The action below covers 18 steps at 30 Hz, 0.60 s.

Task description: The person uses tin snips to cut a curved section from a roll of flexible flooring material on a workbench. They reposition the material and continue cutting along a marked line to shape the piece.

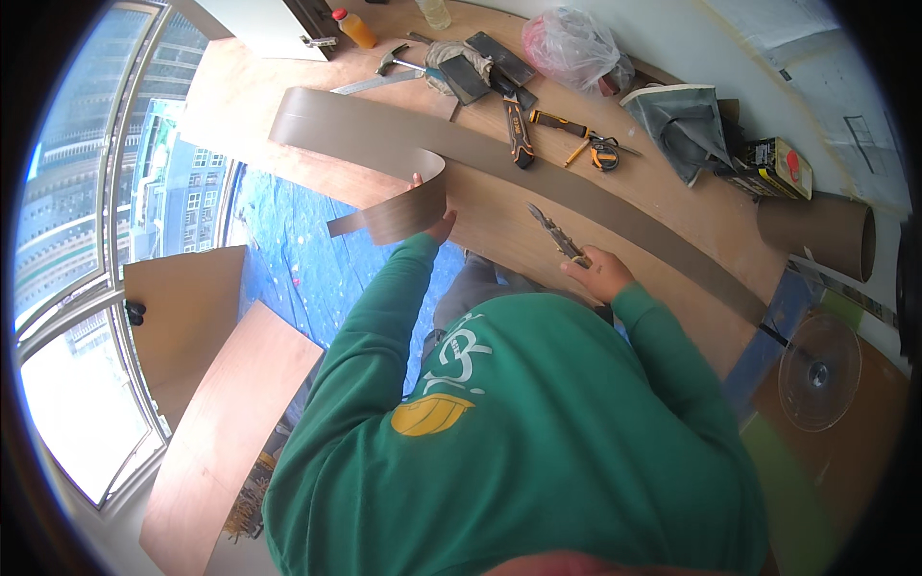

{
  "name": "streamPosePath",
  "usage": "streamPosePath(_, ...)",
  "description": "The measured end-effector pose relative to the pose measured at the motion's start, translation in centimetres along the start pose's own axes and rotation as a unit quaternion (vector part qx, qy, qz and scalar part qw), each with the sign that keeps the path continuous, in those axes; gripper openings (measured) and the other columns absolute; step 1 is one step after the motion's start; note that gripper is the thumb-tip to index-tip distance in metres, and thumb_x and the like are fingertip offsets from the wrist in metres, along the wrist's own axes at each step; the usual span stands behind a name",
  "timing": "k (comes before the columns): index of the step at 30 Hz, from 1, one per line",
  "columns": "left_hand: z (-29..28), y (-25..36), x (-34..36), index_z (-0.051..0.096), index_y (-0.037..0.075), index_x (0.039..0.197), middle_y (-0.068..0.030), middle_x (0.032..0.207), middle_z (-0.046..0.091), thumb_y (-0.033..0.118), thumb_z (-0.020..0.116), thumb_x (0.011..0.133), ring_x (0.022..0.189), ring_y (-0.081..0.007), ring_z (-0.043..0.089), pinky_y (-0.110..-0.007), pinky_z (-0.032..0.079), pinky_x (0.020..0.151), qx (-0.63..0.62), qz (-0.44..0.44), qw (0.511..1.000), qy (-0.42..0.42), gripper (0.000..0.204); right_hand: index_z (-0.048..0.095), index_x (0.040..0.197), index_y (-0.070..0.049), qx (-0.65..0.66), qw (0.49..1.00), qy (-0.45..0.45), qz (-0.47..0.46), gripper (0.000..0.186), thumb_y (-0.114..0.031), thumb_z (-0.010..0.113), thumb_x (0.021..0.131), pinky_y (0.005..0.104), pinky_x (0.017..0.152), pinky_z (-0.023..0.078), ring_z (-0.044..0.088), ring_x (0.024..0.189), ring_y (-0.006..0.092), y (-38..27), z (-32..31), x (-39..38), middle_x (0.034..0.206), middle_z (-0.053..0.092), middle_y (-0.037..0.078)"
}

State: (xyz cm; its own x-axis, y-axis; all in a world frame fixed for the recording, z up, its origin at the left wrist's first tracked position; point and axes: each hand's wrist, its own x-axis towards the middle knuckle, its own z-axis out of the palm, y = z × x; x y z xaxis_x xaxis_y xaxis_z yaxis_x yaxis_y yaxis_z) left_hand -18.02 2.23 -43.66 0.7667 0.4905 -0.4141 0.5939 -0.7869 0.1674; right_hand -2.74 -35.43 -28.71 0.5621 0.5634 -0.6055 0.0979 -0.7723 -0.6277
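Observation:
A long brown wood-grain strip (pixel 538 165) of thin sheet runs across the wooden worktop from the far left to the right. Its near-left end curls back over the worktop's front edge. My left hand (pixel 443 227) is closed on this curled part; the strip covers most of the fingers, and a fingertip shows above it. In my right hand (pixel 605 276), over the front of the worktop, is a slim grey metal tool (pixel 557 233), its tip pointing away and to the left. Its exact kind is hard to make out.
Across the worktop (pixel 672 202) lie a hammer (pixel 392 60), an orange-black utility knife (pixel 519 134), a tape measure (pixel 604 154) and a plastic bag (pixel 573 48). A rolled brown sheet (pixel 818 236) lies at right. Blue sheeting (pixel 293 250) covers the floor; wooden panels (pixel 226 422) stand left.

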Motion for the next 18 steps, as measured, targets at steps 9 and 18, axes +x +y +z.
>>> streamPosePath(9,2.3,-1.2,1.8,0.023,0.009,0.169,-0.0242,0.172,0.027,0.059,0.043,0.107,0.159,-0.0436,0.025,-0.051,0.019,0.132,0.201,-0.044,0.978,0.029,0.083,0.072,0.129,0.000,0.088,0.949,-0.277,-0.126,0.074,-0.061,0.075,0.089,0.0418,0.107,0.050,0.066,0.123,0.0369,-18.8,2.1,7.5,0.129,0.070,0.024)
streamPosePath(18,0.3,1.3,-0.3,0.037,0.009,0.156,-0.0216,0.158,0.041,0.048,0.046,0.107,0.145,-0.0413,0.039,-0.050,0.030,0.123,0.103,-0.007,0.993,-0.051,0.064,0.067,0.135,0.004,-0.060,0.946,-0.260,-0.183,0.078,-0.057,0.077,0.088,0.0389,0.099,0.054,0.072,0.089,0.0263,-28.6,10.8,15.9,0.174,0.027,0.022)
